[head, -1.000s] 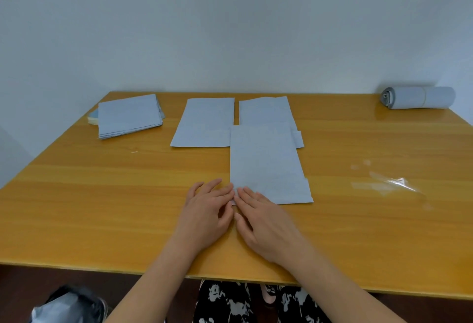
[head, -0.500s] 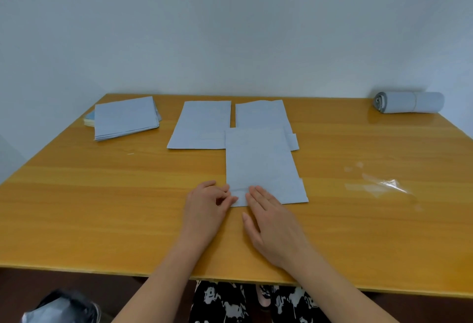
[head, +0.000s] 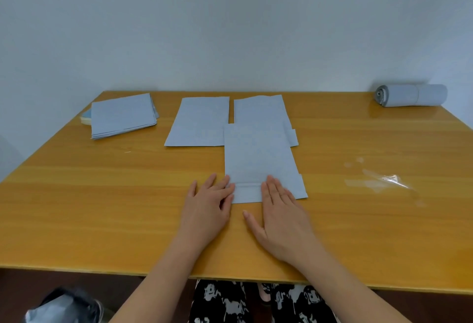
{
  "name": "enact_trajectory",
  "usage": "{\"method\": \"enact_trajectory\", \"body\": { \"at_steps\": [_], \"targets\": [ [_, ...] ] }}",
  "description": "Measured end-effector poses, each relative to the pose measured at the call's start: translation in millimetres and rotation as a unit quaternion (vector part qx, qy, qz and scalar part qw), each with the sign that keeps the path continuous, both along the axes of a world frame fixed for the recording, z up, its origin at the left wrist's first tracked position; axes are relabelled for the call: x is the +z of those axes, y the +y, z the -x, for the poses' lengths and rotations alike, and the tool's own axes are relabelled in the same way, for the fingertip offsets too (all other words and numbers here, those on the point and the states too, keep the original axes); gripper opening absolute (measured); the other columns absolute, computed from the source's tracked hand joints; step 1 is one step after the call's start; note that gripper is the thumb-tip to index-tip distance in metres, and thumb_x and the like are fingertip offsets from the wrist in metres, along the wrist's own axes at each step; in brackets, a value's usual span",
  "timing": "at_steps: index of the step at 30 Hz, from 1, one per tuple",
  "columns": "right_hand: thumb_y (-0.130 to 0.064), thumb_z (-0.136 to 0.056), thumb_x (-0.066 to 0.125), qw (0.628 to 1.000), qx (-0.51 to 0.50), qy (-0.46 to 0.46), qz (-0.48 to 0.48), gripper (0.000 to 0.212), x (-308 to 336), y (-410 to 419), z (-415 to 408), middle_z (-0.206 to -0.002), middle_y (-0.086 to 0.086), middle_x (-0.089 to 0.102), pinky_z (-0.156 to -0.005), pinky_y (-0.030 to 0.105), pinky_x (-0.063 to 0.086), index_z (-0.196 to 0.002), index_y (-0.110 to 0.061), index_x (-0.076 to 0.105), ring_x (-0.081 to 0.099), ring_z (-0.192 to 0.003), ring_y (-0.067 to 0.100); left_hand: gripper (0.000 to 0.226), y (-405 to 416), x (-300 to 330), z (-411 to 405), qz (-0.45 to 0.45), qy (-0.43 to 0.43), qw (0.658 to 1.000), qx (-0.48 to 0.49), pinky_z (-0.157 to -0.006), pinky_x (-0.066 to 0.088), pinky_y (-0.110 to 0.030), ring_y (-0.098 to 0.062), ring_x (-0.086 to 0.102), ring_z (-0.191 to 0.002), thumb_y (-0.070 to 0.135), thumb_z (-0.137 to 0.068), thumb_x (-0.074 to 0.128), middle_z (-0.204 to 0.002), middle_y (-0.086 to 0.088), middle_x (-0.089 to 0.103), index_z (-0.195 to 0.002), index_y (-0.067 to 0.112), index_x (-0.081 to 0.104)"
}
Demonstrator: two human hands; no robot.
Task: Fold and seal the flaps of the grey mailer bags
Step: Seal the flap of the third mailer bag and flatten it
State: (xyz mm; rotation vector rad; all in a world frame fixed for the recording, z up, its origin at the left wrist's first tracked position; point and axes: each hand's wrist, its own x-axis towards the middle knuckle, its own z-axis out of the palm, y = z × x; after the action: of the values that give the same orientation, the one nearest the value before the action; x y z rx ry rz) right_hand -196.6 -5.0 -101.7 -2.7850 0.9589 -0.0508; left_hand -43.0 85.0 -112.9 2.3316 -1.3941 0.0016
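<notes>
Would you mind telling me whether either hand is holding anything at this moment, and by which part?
Nothing is gripped. Both the left hand and right hand lie flat, fingers pressing the folded flap at the near edge of the nearest mailer bag.

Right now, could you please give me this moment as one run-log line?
step: pressing flap | left hand: flat at mailer bag left edge | right hand: fingers flat on folded flap | table: stack, roll
</notes>
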Motion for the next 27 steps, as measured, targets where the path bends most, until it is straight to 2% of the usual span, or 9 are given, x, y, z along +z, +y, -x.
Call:
{"method": "enact_trajectory", "body": {
  "at_steps": [3,6,9,14,21,25,27],
  "targets": [
    [-0.067,-0.08,-0.008,1.0,0.008,-0.019,-0.01,0.091,-1.3,0.1,2.2,-0.159,0.004,-0.013,-0.117,0.028,-0.009,-0.152,-0.011,-0.005,-0.016,-0.145,0.011,0.053,0.8,-2.2,-0.6,0.02,-0.026,0.997,-0.073,-0.118,0.009,-0.033,0.001,0.014,-0.141,0.034,-0.093,0.023,-0.152,0.012,0.029,-0.138,0.023,0.047],
    [-0.064,-0.086,-0.002,0.998,0.036,-0.042,-0.01,0.079,-3.2,-0.4,3.9,-0.158,-0.007,-0.015,-0.119,0.03,-0.007,-0.152,-0.02,-0.004,-0.019,-0.143,0.004,0.066,0.6,0.0,1.8,-0.032,-0.008,0.986,-0.165,-0.12,0.005,-0.03,0.006,0.004,-0.14,0.044,-0.089,0.009,-0.152,0.018,0.012,-0.147,0.025,0.033],
    [-0.065,-0.086,-0.002,0.998,0.048,-0.036,-0.006,0.077,-5.2,-2.0,3.6,-0.158,-0.012,-0.012,-0.119,0.03,-0.008,-0.152,-0.026,-0.003,-0.015,-0.144,0.003,0.072,-2.3,-0.9,4.0,-0.066,-0.013,0.985,-0.156,-0.118,-0.001,-0.022,0.008,0.0,-0.14,0.053,-0.085,0.001,-0.154,0.017,0.01,-0.149,0.028,0.024],
    [-0.065,-0.09,0.007,0.999,0.023,-0.048,-0.005,0.077,-6.2,-4.1,2.0,-0.16,-0.008,-0.006,-0.118,0.027,-0.005,-0.153,-0.022,0.003,-0.008,-0.145,0.002,0.072,-3.7,-1.4,4.2,-0.059,0.0,0.99,-0.129,-0.117,0.0,-0.023,0.01,0.006,-0.139,0.054,-0.085,0.004,-0.154,0.017,0.02,-0.146,0.029,0.032],
    [-0.069,-0.086,0.005,0.999,-0.038,-0.038,0.002,0.086,-9.0,-5.1,6.1,-0.161,-0.001,-0.005,-0.119,0.029,-0.002,-0.153,-0.015,0.001,-0.008,-0.146,0.008,0.062,-4.4,0.2,7.8,-0.045,0.014,0.992,-0.115,-0.117,0.003,-0.023,0.01,0.01,-0.137,0.049,-0.091,0.013,-0.153,0.014,0.026,-0.144,0.027,0.037],
    [-0.067,-0.087,0.003,0.998,-0.015,-0.053,0.017,0.083,-8.9,-3.1,8.6,-0.16,-0.003,-0.008,-0.118,0.03,-0.008,-0.153,-0.017,0.0,-0.015,-0.144,0.006,0.07,-3.6,1.2,12.2,-0.051,-0.052,0.993,-0.098,-0.119,0.004,-0.025,-0.004,0.014,-0.144,0.049,-0.089,0.006,-0.156,0.005,0.022,-0.146,0.02,0.035],
    [-0.065,-0.086,0.002,0.998,0.014,-0.054,0.019,0.081,-9.3,-3.1,9.2,-0.16,-0.005,-0.01,-0.118,0.03,-0.01,-0.153,-0.018,-0.001,-0.018,-0.143,0.005,0.065,-5.0,3.7,11.9,-0.048,-0.066,0.987,-0.137,-0.118,0.0,-0.024,-0.004,0.007,-0.145,0.047,-0.092,0.01,-0.157,0.007,0.013,-0.148,0.021,0.028]
  ]
}}
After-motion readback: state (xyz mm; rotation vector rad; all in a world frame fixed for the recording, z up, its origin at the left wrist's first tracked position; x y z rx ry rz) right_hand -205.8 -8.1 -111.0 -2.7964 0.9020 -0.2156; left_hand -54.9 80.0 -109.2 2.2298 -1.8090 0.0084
